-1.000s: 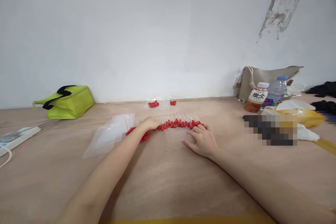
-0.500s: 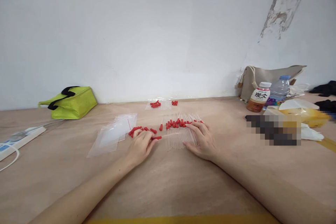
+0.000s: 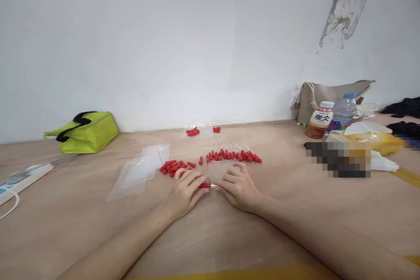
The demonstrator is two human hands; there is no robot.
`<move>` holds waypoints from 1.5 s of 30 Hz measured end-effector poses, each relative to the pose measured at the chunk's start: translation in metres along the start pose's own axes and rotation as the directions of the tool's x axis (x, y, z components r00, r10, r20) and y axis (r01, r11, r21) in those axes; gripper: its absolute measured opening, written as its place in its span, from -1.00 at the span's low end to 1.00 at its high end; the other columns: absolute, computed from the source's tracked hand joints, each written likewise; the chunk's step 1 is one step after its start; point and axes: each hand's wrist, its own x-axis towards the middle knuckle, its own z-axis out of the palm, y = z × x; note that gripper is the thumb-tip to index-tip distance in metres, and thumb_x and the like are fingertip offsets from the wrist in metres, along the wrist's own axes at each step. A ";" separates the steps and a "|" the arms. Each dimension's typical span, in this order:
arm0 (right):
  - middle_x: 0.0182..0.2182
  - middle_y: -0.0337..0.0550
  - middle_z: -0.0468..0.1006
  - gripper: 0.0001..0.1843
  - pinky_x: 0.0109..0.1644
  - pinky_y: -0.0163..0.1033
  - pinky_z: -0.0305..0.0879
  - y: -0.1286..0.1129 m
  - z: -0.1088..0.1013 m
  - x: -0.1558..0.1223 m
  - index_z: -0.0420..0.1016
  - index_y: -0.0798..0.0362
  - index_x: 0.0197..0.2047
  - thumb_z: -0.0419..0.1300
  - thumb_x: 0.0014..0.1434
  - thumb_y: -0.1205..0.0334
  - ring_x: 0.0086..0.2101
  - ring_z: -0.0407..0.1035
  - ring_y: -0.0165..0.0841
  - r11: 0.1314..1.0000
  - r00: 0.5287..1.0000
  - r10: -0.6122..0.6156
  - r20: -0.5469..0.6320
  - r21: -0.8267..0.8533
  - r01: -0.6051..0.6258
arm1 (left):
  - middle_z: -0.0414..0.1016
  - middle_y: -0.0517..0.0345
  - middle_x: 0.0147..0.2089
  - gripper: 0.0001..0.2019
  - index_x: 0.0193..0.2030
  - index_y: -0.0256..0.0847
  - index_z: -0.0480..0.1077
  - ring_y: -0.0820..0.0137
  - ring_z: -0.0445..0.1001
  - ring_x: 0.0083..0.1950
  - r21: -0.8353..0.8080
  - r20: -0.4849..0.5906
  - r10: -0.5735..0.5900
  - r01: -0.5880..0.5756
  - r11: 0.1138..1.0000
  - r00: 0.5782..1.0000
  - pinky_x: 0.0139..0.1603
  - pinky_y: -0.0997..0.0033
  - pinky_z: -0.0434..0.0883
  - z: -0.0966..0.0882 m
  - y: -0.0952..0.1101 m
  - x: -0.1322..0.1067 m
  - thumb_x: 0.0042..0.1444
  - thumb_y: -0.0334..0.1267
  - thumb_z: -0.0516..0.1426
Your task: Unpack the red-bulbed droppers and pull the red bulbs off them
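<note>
My left hand is closed on a red rubber bulb, held level just above or on the table. My right hand pinches a clear thin tube whose end meets the bulb; how far it sits inside I cannot tell. Just beyond my right hand lies a row of clear tubes. Behind it, droppers with red bulbs lie side by side, bulbs toward me. A pile of loose red bulbs is beyond my left hand.
Clear plastic bags lie left of the pile. Near the wall is a bag with red bulbs and tubes. A green bag and a power strip are at left; a brown drink bottle and a water bottle at right.
Both hands have come closer together and toward me. My right hand has left the tube row and now pinches a tube against the bulb in my left hand. The view has shifted slightly.
</note>
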 end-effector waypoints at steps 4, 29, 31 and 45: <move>-0.56 -0.29 0.42 -0.81 0.02 -0.08 -0.14 -0.002 -0.004 -0.001 0.46 -0.02 -0.29 0.02 0.18 0.22 -0.39 0.19 -0.44 0.999 0.999 -0.036 0.005 0.003 0.036 | 0.48 0.20 -0.38 -0.88 -0.29 -0.17 0.38 0.43 0.35 -0.32 -0.006 0.033 0.065 -0.065 0.998 0.997 -0.08 0.25 0.09 -0.002 0.001 0.000 0.16 -0.26 0.03; -0.61 -0.29 0.44 -0.77 -0.03 -0.15 -0.13 0.020 -0.026 -0.015 0.52 -0.08 -0.37 0.04 0.16 0.16 -0.40 0.21 -0.44 0.991 0.993 0.106 -0.047 -0.077 -0.110 | 0.47 0.16 -0.38 -0.82 -0.33 -0.16 0.38 0.40 0.39 -0.27 0.109 -0.038 0.080 -0.075 0.991 0.996 -0.16 0.26 0.19 -0.018 -0.012 -0.015 0.16 -0.37 -0.04; -0.59 -0.28 0.46 -0.77 -0.07 -0.18 -0.11 0.027 -0.026 -0.013 0.53 -0.09 -0.37 0.06 0.16 0.12 -0.43 0.21 -0.45 0.962 0.965 0.244 -0.097 -0.101 -0.253 | 0.45 0.12 -0.31 -0.83 -0.24 -0.16 0.38 0.40 0.39 -0.25 0.052 -0.075 -0.016 0.020 0.998 0.997 -0.19 0.32 0.26 -0.022 -0.016 -0.014 0.17 -0.34 -0.03; -0.56 -0.21 0.48 -0.78 -0.21 -0.18 -0.15 0.031 -0.001 0.001 0.52 -0.01 -0.35 0.03 0.12 0.30 -0.41 0.20 -0.40 0.925 0.957 0.260 -0.132 -0.250 -0.285 | 0.42 0.18 -0.29 -0.74 -0.16 -0.17 0.31 0.39 0.37 -0.35 0.101 0.164 -0.617 0.609 0.787 0.770 -0.33 0.42 0.28 -0.031 -0.091 0.039 -0.01 -0.19 0.04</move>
